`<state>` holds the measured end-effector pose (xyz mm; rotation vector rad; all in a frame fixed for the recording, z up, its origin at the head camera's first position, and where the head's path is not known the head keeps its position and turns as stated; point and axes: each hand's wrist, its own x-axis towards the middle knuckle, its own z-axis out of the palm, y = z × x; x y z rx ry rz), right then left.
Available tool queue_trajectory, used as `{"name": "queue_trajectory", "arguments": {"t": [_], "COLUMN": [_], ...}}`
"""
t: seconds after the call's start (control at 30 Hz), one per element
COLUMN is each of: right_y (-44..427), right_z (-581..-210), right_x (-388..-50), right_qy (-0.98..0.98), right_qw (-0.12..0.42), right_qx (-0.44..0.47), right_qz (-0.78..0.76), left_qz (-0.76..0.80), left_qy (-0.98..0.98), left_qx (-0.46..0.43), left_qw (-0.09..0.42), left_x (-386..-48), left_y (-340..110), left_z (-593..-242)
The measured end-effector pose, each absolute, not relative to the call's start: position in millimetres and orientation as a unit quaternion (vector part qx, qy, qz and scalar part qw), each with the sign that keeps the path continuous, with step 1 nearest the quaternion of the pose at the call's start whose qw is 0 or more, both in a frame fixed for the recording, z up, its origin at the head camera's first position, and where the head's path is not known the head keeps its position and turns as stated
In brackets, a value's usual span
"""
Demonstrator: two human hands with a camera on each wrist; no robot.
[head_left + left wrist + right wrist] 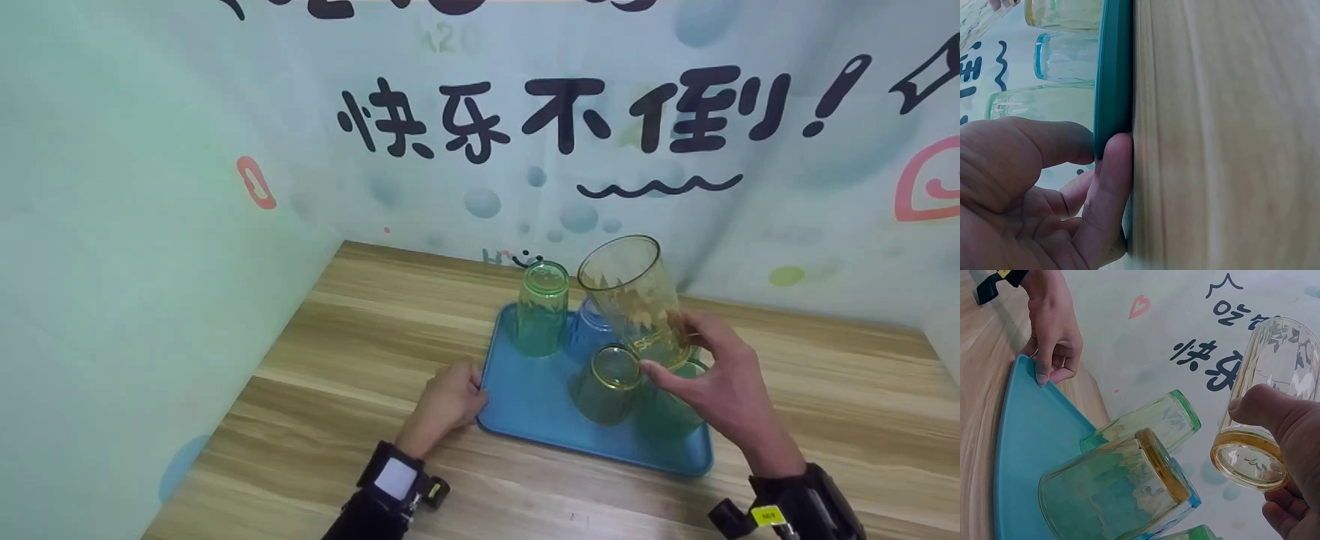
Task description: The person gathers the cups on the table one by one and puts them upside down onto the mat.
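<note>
My right hand (pixel 731 390) grips a clear yellow drinking glass (pixel 634 300) near its base, thumb on one side and fingers on the other. The glass is raised above a blue tray (pixel 529 409), mouth up and tilted to the left. At the tray's left edge, my left hand (pixel 448 399) pinches the rim between thumb and fingers (pixel 1112 180). Upside down on the tray stand a green glass (pixel 541 319) at the back left, a blue glass (pixel 586 337) partly hidden behind the held one, and a second yellow glass (pixel 1112 489). Another green glass (pixel 675 416) is partly covered by my right hand.
The tray lies on a wood-grain table (pixel 360 330). Behind it hangs a pale printed backdrop (pixel 450 202) with black lettering, and a pale green wall (pixel 135 247) closes the left side. Each wrist wears a black strap with a camera.
</note>
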<state>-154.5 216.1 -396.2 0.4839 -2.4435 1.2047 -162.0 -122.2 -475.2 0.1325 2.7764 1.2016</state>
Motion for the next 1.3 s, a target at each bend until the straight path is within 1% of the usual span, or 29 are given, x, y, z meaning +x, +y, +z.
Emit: {"name": "queue_trajectory", "arguments": {"t": [0.07, 0.3, 0.5, 0.77, 1.07, 1.3], "right_y": [216.1, 216.2, 216.7, 215.4, 212.5, 210.9], "right_z": [-396.9, -400.4, -400.8, -397.6, -399.2, -399.8], "right_x": [-154.8, -156.2, -155.9, -155.1, -155.1, -155.0], "right_qy": [-0.866, -0.862, -0.863, -0.866, -0.865, -0.858], "right_qw": [0.189, 0.203, 0.208, 0.196, 0.202, 0.2], "right_qx": [0.175, 0.189, 0.194, 0.192, 0.201, 0.207], "right_qz": [0.428, 0.426, 0.417, 0.419, 0.412, 0.426], "left_qz": [0.398, 0.374, 0.376, 0.376, 0.372, 0.381], "left_qy": [0.915, 0.925, 0.924, 0.924, 0.925, 0.922], "left_qx": [0.041, 0.058, 0.055, 0.058, 0.06, 0.043], "left_qw": [0.059, 0.039, 0.045, 0.045, 0.044, 0.059], "left_x": [-162.1, -163.8, -163.7, -164.0, -164.7, -163.9], "left_y": [-122.1, -121.9, -122.2, -122.7, -122.6, -122.8], "left_z": [-475.4, -478.3, -478.5, -478.1, -478.0, -476.2]}}
